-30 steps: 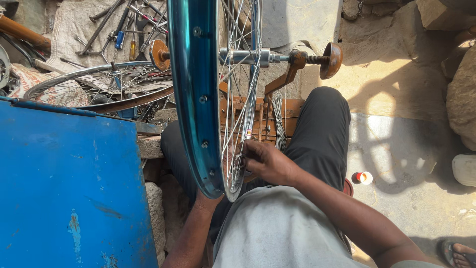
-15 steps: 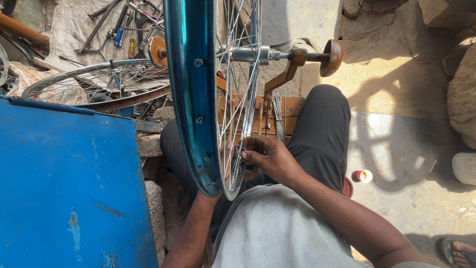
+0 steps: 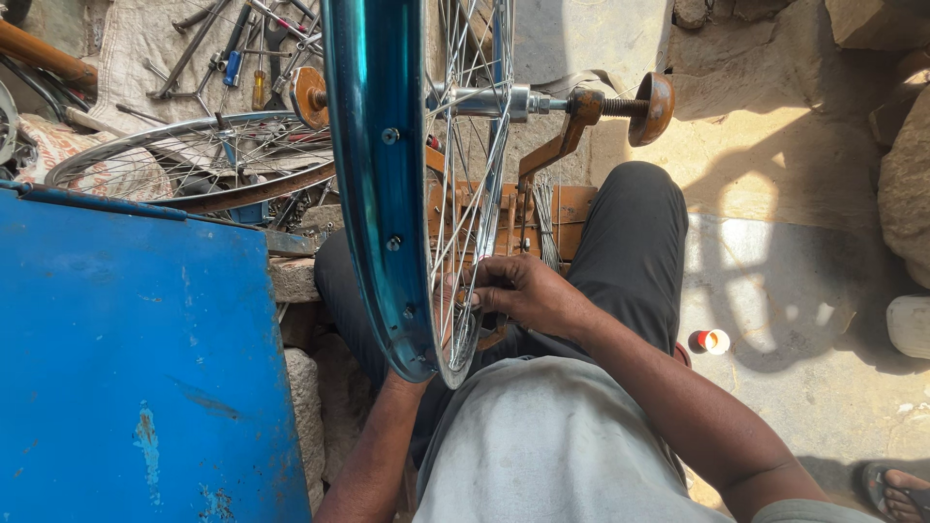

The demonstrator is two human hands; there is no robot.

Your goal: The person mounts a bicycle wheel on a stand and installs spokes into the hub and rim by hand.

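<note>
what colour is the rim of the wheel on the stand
The rim is glossy teal blue, with silver spokes; the head view shows it.

— Any packages, labels, signs or screens here?

— Very few. A printed sack [image 3: 73, 155] at the far left, pale cloth with reddish marks, lying crumpled under the spare wheel rim. Print too blurred to tell more.

— Anything on the right side?

— Yes. A small round container [image 3: 712, 341], red wall with a white inside, standing open on the concrete floor just beside the dark trouser leg. Also a white plastic container [image 3: 909, 325] at the right edge, only partly in view, with no label visible.

— Signs or screens?

— None visible.
</note>
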